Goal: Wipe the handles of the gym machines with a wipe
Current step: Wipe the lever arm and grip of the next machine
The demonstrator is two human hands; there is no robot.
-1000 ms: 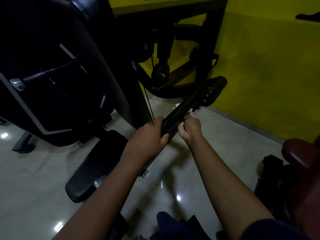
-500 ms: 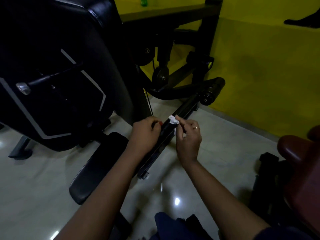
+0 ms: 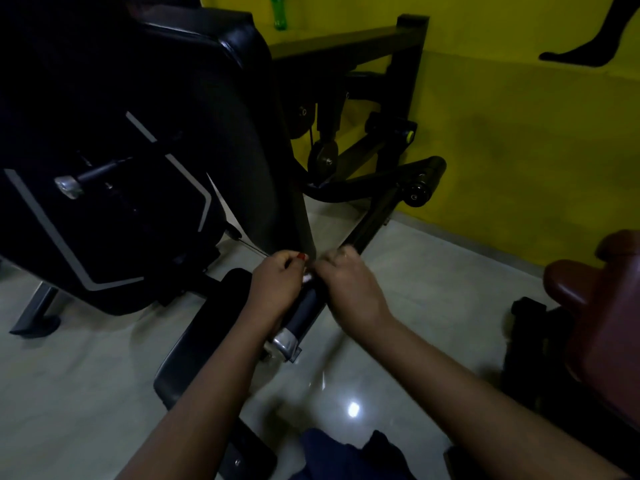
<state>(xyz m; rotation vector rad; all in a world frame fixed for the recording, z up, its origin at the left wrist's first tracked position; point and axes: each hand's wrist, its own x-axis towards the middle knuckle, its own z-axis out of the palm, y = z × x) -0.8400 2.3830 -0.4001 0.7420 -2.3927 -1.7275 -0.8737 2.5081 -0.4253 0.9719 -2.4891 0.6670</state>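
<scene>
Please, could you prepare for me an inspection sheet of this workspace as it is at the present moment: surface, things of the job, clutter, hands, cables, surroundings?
Surface: glossy pale floor with lamp reflections.
Job's things: black handle with a silver end cap; a bit of white wipe shows between the hands.
Clutter: green bottle on the ledge by the wall.
Hands: left hand grips the handle's upper part; right hand is blurred, curled at the bar beside the wipe; which hand holds the wipe cannot be told.
Cables: thin black cable runs from the machine toward the left hand.
Surroundings: black padded machine, yellow wall, brown pad at right.
</scene>
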